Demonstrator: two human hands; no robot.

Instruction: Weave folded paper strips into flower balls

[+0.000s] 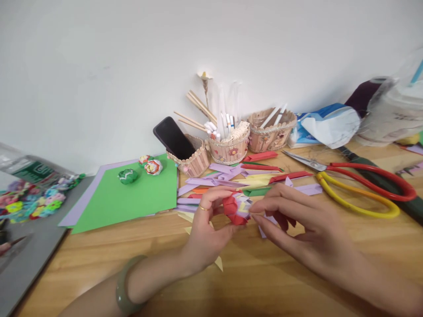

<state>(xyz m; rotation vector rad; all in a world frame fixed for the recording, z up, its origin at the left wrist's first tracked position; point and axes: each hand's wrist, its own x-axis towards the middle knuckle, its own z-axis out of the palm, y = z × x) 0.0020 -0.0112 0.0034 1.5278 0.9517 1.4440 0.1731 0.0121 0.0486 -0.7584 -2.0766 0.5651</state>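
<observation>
The left hand [208, 233] grips the ball [234, 209] by its edge; the right hand's [294, 215] fingertips pinch together at its other side. Scissors [350, 176] lie right of the ball.

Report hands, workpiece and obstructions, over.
Left hand holding red-and-lilac folded-paper piece. Right hand at its edge, pinch unclear. Multicoloured folded paper strips close behind.
</observation>
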